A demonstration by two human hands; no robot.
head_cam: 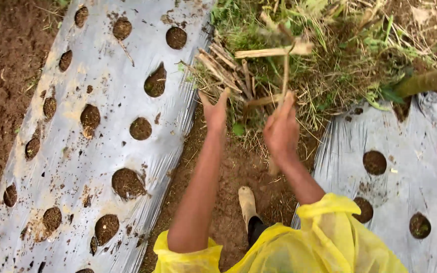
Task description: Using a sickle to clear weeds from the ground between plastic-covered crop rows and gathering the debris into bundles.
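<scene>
Dry stalk (283, 76) pinched in right hand (280, 132); left hand (215, 114) spread, empty, just below cut stalk bundle (223, 68); silver mulch film (102, 126) alongside.

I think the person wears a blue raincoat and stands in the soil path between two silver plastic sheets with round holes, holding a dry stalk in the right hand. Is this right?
Not quite: the raincoat is yellow, not blue, as the head view shows. The rest holds: the person stands on the soil path between two silver plastic sheets with round holes, and the right hand grips a dry stalk.
</scene>
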